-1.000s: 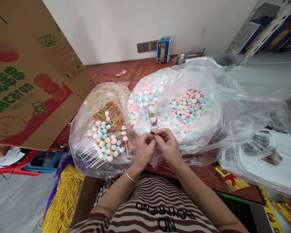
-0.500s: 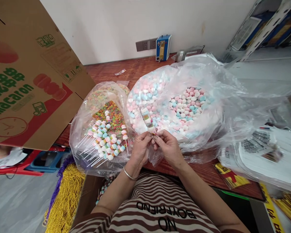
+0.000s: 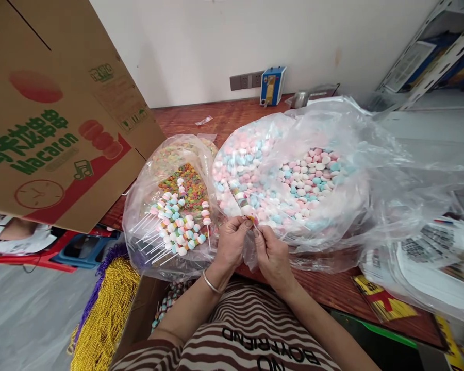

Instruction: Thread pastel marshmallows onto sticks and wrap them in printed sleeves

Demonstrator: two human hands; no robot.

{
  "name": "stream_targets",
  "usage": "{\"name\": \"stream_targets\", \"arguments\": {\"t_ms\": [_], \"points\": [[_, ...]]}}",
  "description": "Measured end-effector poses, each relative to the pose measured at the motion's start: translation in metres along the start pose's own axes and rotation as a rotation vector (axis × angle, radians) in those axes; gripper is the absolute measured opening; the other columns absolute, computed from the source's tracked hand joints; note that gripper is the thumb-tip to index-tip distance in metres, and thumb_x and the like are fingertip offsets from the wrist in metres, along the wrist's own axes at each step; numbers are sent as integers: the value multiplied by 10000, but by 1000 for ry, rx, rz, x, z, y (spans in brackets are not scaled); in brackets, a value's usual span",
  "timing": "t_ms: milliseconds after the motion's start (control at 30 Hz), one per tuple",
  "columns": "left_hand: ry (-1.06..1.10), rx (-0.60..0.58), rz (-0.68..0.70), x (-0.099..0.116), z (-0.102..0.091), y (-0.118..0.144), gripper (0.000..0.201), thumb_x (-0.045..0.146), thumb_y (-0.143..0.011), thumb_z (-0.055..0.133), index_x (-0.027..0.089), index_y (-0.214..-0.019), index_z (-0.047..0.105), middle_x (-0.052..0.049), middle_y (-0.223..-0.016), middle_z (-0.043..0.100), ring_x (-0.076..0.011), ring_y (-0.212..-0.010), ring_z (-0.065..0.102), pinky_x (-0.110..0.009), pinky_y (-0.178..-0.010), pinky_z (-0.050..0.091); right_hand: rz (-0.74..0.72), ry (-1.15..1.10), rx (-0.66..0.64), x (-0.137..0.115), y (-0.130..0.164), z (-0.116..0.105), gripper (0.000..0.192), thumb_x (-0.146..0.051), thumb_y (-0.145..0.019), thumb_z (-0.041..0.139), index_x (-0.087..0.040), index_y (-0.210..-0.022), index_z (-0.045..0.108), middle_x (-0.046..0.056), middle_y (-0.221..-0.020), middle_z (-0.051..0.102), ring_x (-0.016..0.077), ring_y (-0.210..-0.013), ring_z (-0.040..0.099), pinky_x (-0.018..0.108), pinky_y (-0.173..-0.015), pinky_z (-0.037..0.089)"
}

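A candy skewer in a clear wrapper point(image 3: 239, 195) points up and away from between my hands. My left hand point(image 3: 231, 241) pinches its lower end between thumb and forefinger, where a bit of colourful wrapper shows. Just right of it and slightly lower, my right hand point(image 3: 274, 255) is closed round the bottom of the skewer; its fingertips are partly hidden. To the left, a pile of marshmallow-like candy skewers point(image 3: 183, 226) on white sticks lies on an open clear bag of coloured ring candies point(image 3: 187, 180). Beyond my hands a large clear bag holds pink, white and blue candies point(image 3: 311, 175).
A printed cardboard box point(image 3: 73, 154) stands at the left. Gold cord point(image 3: 114, 309) hangs below it. An open box of skewers point(image 3: 172, 301) sits by my lap. A blue device point(image 3: 272, 86) stands by the wall. Plastic-wrapped papers point(image 3: 429, 252) lie at the right.
My right hand has drawn slightly down and away from my left, and the fingertips are farther apart. The whole view has shifted, so everything appears farther right and lower.
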State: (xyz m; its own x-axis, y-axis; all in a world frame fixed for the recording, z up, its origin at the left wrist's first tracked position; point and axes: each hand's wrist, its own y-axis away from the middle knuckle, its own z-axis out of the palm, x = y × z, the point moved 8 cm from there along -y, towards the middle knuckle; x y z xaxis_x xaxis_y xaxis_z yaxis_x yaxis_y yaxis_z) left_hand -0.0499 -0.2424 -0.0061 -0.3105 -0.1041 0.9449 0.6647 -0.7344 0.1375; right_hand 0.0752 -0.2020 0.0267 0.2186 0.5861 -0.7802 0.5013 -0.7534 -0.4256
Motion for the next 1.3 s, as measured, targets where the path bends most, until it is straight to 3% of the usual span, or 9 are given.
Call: {"name": "stream_targets", "arguments": {"t_ms": [133,267,400,533,733,933,1033,1133,1300], "points": [[-216,-80,101,9,5,7,186,336,-815,737,167,-740,729,-2,-709,664,-131,-691,553,-239,-676,433,6,13,56,-1,0,0,248,-286,-1024,428,-240,-799,519,-43,-606,510,144,-520,500,257,-513,336],[-341,-46,185,23,3,12,193,313,-849,716,173,-717,721,1,-695,635,-131,-700,521,-238,-674,414,-8,-20,132,-3,0,-3,228,-277,-1031,442,-237,-834,549,-51,-597,529,137,-493,498,253,-499,355],[-124,-134,26,22,6,14,241,411,-806,781,171,-806,772,-23,-759,697,-142,-736,580,-250,-728,462,-62,-14,206,-7,-2,-11,142,-252,-1019,498,-230,-960,626,-17,-709,661,139,-558,573,250,-553,432],[59,-211,-143,21,13,15,393,485,-711,858,161,-926,806,-77,-891,767,-180,-840,672,-283,-831,515,-150,93,223,-13,-1,-11,160,-257,-1020,519,-220,-942,654,-3,-693,679,134,-529,569,258,-545,424],[102,-117,-162,17,15,17,400,538,-687,850,155,-794,803,-78,-785,759,-184,-771,701,-270,-736,535,-311,256,215,-28,3,-1,266,-245,-1035,473,-220,-821,629,20,-608,635,161,-537,563,297,-548,379],[143,-106,-89,5,22,21,380,539,-746,810,165,-815,815,-89,-828,775,-188,-821,717,-282,-800,544,-254,208,220,-27,3,-5,248,-236,-1044,450,-225,-842,595,-2,-594,613,162,-509,557,291,-523,368],[178,-89,-113,1,22,19,373,515,-722,835,161,-839,819,-91,-835,780,-178,-822,716,-268,-804,542,-209,175,206,-24,2,-4,207,-231,-1047,456,-222,-902,605,4,-657,662,158,-529,599,278,-529,403],[203,-57,-107,2,17,15,362,503,-696,857,166,-823,815,-90,-858,784,-208,-888,724,-281,-811,548,-213,192,265,-24,2,-8,132,-260,-1037,518,-190,-1091,616,33,-748,716,164,-560,635,279,-538,444],[155,-112,-123,4,16,15,351,480,-737,838,151,-859,816,-107,-921,795,-266,-1032,717,-343,-932,540,-394,320,222,-34,-1,-3,335,-162,-1033,477,-137,-1351,579,62,-759,723,179,-621,662,290,-583,478]]}}
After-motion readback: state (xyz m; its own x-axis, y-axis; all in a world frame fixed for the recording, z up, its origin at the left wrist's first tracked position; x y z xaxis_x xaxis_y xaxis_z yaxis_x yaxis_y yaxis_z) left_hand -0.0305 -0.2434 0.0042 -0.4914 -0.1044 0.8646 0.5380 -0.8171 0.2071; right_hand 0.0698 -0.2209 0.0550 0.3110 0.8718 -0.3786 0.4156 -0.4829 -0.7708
